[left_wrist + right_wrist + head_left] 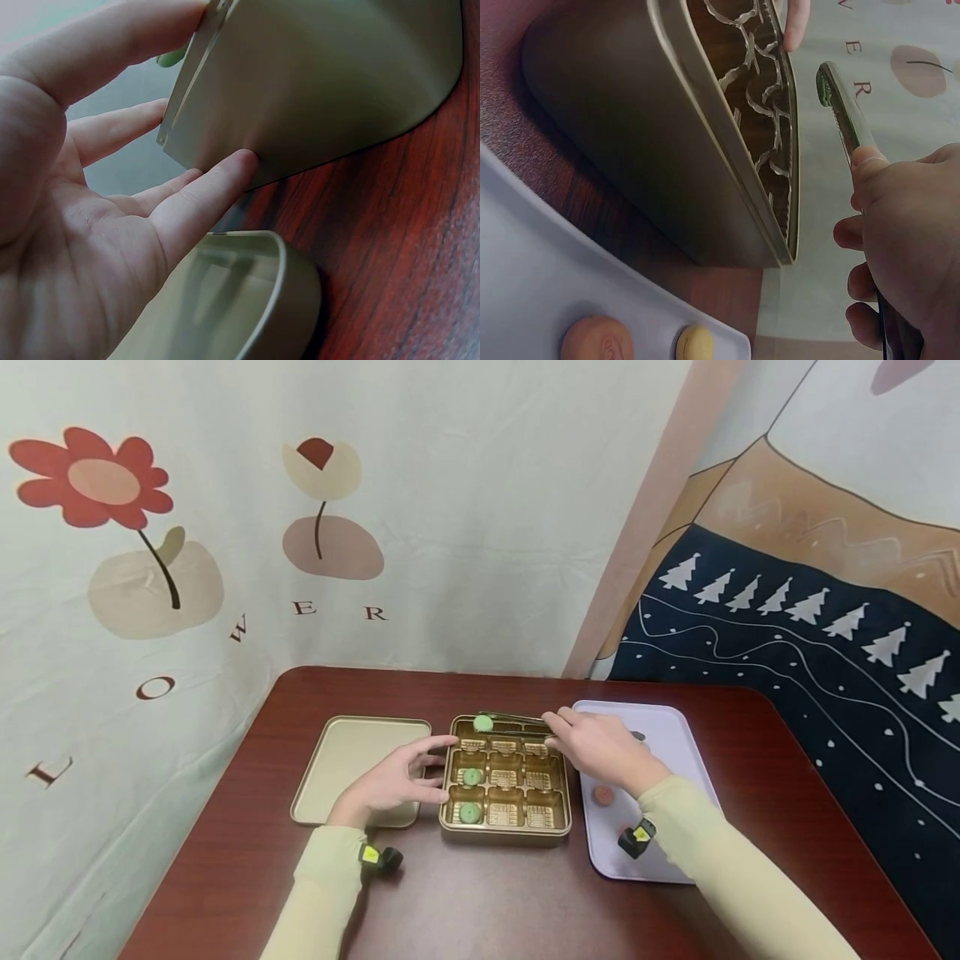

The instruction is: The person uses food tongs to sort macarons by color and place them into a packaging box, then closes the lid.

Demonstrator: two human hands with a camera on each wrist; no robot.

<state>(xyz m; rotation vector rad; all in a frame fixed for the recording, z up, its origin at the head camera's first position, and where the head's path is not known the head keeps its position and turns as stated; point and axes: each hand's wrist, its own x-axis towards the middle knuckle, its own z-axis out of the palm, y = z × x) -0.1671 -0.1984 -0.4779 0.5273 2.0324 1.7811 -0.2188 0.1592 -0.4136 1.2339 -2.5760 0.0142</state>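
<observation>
Together, two bare hands tend a gold tin [506, 838] on a dark red table [240, 860]. At left lies a pale gold lid [352, 768], rim up. Just right of it, the left hand [393, 781] is spread, its fairly straight fingers touching the tin's left wall and rim but gripping nothing. Inside the tin's left column, one green macaron [470, 812] sits in the near compartment and a second green macaron [472, 776] in the middle one. A third green macaron [483, 723] hangs above the far left compartment, caught at the tips of metal tongs [849, 105]. The right hand [600, 747] has its fingers wrapped around those tongs. At far right, a lilac tray [667, 727] carries a pink macaron [603, 795] and a yellow macaron [695, 343].

A slack squeeze could drop the third macaron against the rim; too hard a pinch might crack its shell. Uneven pressure from the left hand could nudge the tin out from under it.

Dark red letters on the pale wall cloth [487, 527] read "L O W E R", left to right; no brand or label is legible on the tin.
</observation>
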